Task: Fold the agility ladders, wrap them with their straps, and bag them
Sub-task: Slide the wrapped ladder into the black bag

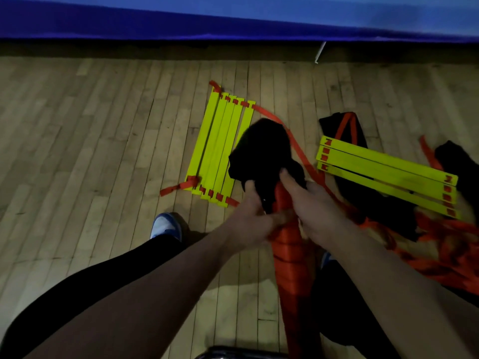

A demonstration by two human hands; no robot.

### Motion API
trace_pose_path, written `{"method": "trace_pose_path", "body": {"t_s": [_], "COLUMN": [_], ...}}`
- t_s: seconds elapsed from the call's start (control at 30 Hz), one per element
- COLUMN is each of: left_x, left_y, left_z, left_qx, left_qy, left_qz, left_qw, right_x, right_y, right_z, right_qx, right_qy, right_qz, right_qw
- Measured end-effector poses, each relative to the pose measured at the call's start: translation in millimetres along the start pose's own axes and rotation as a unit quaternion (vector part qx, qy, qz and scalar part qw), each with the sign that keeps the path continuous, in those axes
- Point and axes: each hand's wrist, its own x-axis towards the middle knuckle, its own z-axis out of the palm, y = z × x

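Observation:
A black bag [261,149] is held up in front of me over the top end of a bundle of orange rungs [290,255]. My left hand [255,211] grips the bag's lower edge, and my right hand [313,206] pinches the same edge beside it. On the floor behind lies a folded yellow ladder [220,141] with orange straps. A second yellow ladder [383,172] lies at the right, partly on another black bag [344,125].
Loose orange straps [445,244] pile up at the right, with a further black bag [458,161] at the right edge. A blue padded wall [181,19] runs along the back. My blue-and-white shoe [167,225] stands on the wooden floor [90,151].

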Motion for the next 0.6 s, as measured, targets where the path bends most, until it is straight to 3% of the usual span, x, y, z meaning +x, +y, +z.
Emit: {"method": "trace_pose_path", "body": {"t_s": [0.07, 0.2, 0.27, 0.43, 0.53, 0.6], "left_x": [4.4, 9.5, 9.9, 19.1, 19.6, 10.7], "left_y": [11.2, 19.8, 18.7, 19.4, 16.1, 18.0], "left_z": [-6.9, -21.6, -23.9, -26.7, -21.8, -17.4], "left_qx": [-0.041, -0.041, -0.027, -0.060, 0.146, 0.215], "left_qy": [0.054, 0.076, 0.095, 0.134, 0.146, 0.134], "left_qz": [0.038, 0.032, 0.032, -0.029, 0.014, 0.036], "left_qw": [0.997, 0.996, 0.995, 0.989, 0.978, 0.967], "right_x": [-0.5, -1.9, -5.1, -9.3, -2.8, -1.3], "right_y": [-1.5, -3.4, -1.8, -10.0, -26.6, -35.2], "right_z": [1.0, -1.9, -4.8, 1.9, -3.4, -3.5], "right_qx": [-0.019, 0.024, -0.002, 0.051, 0.082, 0.118], "right_qy": [-0.032, -0.177, -0.203, -0.100, -0.058, -0.021], "right_qz": [-0.019, 0.056, 0.065, 0.087, 0.142, 0.134], "right_qw": [0.999, 0.982, 0.977, 0.990, 0.985, 0.984]}}
